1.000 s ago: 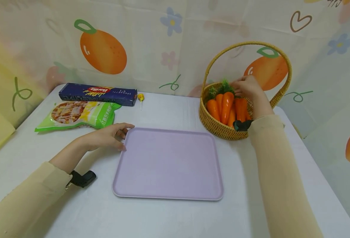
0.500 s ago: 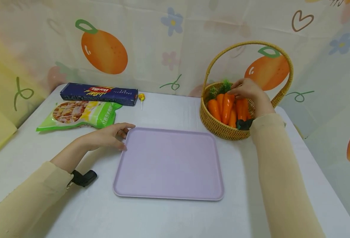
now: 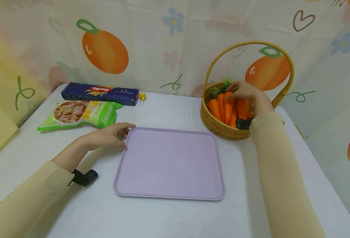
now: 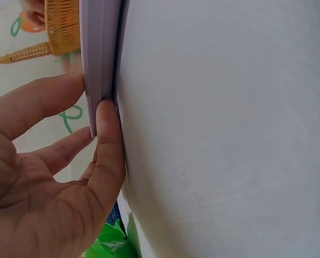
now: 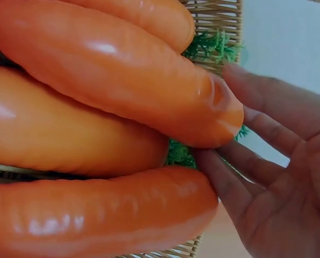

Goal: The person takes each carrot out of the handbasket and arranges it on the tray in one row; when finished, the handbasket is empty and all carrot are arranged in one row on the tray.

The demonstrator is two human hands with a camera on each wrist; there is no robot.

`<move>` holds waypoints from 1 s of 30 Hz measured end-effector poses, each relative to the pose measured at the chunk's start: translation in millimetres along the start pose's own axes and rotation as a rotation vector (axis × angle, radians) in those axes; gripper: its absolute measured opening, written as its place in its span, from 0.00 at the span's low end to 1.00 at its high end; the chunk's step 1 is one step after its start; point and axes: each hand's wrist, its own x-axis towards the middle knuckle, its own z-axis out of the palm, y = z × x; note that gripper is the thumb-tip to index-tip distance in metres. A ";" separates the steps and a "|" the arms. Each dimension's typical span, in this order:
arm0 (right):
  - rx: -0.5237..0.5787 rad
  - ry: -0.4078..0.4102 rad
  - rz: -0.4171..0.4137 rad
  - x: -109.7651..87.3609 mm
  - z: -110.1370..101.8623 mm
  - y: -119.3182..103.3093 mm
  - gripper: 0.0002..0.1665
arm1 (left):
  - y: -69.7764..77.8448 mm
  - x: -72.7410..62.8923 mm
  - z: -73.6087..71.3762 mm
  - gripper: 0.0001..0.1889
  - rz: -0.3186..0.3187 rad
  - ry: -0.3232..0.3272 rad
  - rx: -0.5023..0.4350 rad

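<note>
"On the right of the white table (image 3: 175,218), what is the right hand (image 3: 247,93) doing?"

"It is touching an orange carrot (image 5: 122,72) lying in the wicker basket (image 3: 219,128); apparently, taking hold is the step. Lifting would be calling for a firm pinch."

"And the fingers?"

"They are straddling the carrot's end, fairly wide; whether they are gripping, I cannot tell. The left hand (image 3: 107,137) is touching the purple tray (image 3: 169,162) at its left edge, fingers loosely parted."
</note>
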 end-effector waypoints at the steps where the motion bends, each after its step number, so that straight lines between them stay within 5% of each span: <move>1: 0.004 -0.016 -0.002 0.3 0.6 0.2 0.38 | 0.1 -0.2 0.2 0.43 0.000 0.001 -0.001; 13: 0.054 -0.134 -0.005 1.4 4.8 7.1 0.41 | 0.2 -0.4 1.7 0.43 0.001 0.006 -0.010; 30: 0.143 -0.113 -0.026 0.9 8.1 10.8 0.38 | 0.7 -2.5 2.5 0.42 -0.015 0.015 0.027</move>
